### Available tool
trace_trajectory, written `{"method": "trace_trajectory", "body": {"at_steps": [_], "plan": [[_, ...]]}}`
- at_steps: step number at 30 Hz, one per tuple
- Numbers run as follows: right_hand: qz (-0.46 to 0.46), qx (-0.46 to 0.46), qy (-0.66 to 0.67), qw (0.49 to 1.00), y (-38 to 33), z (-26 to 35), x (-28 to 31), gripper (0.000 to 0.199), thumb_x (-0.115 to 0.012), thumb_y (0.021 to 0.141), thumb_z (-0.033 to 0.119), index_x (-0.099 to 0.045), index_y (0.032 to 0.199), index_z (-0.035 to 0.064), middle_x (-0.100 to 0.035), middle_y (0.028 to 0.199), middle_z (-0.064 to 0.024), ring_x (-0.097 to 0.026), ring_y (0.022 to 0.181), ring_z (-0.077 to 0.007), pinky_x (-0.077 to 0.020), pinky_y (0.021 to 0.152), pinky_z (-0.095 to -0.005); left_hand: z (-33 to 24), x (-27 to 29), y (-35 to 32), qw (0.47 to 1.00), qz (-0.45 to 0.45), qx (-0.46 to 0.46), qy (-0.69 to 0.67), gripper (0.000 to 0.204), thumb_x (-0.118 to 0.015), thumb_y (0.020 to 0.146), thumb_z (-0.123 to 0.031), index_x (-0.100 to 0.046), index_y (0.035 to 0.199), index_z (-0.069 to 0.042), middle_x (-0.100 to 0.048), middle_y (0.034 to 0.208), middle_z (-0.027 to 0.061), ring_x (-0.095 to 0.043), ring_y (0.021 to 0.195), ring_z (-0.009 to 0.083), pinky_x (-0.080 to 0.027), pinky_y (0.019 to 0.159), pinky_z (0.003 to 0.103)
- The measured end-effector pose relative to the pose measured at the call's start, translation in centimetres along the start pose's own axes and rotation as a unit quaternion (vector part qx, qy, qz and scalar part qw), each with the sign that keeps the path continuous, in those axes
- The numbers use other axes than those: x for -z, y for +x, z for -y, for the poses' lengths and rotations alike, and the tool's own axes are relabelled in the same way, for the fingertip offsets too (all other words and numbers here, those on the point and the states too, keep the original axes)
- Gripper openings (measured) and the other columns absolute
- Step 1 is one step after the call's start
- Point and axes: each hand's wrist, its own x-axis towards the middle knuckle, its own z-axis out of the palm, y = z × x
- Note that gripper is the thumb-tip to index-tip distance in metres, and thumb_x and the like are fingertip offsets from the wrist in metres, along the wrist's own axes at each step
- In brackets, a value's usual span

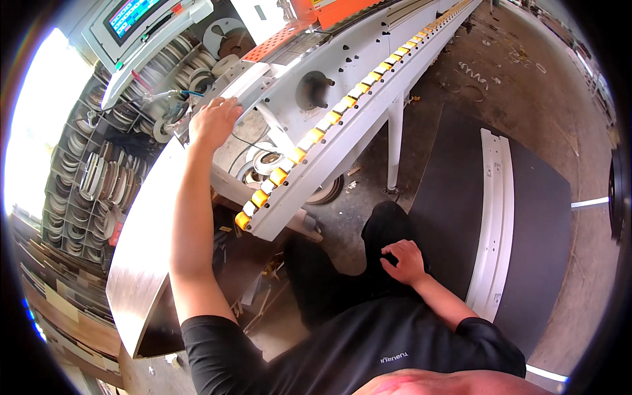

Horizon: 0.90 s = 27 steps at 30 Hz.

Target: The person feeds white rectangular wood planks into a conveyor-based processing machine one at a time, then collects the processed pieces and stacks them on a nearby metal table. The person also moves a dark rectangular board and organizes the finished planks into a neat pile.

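Observation:
My left hand (pixel 214 122) lies on the near end of the white machine's body (pixel 253 80), fingers stretched along its edge, nothing visible in its grasp. Beside it runs a long white rail (pixel 296 191) topped with a row of yellow and white rollers (pixel 316 136). My right hand (pixel 404 261) rests by my dark-trousered knee (pixel 388 224), its thumb and loosely bent fingers apart and no object showing in it. A screen on a control panel (pixel 131 18) is lit above my left hand.
Shelving with coiled strips (pixel 108 174) stands at the left, above stacked boards (pixel 66 296). A brown-edged panel (pixel 141 263) is beside my left arm. On the right, a white slotted metal profile (pixel 495 224) lies on a dark board (pixel 447 178). Coils (pixel 266 161) sit under the machine.

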Motion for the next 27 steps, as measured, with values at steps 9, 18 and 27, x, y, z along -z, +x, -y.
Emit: {"method": "trace_trajectory", "body": {"at_steps": [9, 18, 27], "plan": [[0.001, -0.009, -0.011, 1.0, 0.0, -0.1, -0.5, 0.019, -0.082, 0.085, 0.024, -0.074, 0.099, 0.0154, -0.076, 0.101, -0.0011, -0.07, 0.099, -0.0258, -0.0509, 0.087, -0.0419, -2.7, 1.1, 0.2, 0.997, 0.066, 0.031, 0.037, 0.061, -0.046, 0.111, -0.058, -0.065, 0.146, -0.012, -0.067, 0.143, 0.0134, -0.063, 0.132, 0.0353, -0.052, 0.109, 0.049], [-0.084, -0.106, -0.044, 0.99, -0.6, -4.8, 3.0, 0.025, -0.08, 0.089, 0.023, -0.074, 0.11, 0.0111, -0.077, 0.113, -0.0088, -0.069, 0.108, -0.0354, -0.0538, 0.096, -0.0488, -2.5, -0.2, 0.1, 0.996, 0.063, 0.032, 0.058, 0.066, -0.054, 0.106, -0.061, -0.06, 0.146, -0.009, -0.064, 0.146, 0.0173, -0.062, 0.131, 0.0424, -0.052, 0.108, 0.052], [-0.139, -0.551, -0.343, 0.748, -16.2, -21.3, 10.7, 0.077, -0.077, 0.094, 0.046, -0.052, 0.157, 0.0097, -0.046, 0.168, -0.0113, -0.043, 0.153, -0.0323, -0.0368, 0.124, -0.0493, -2.9, -1.3, 0.9, 0.993, 0.045, 0.021, 0.109, 0.069, -0.049, 0.108, -0.061, -0.053, 0.158, -0.013, -0.057, 0.156, 0.0159, -0.059, 0.135, 0.0419, -0.051, 0.112, 0.05]]}}
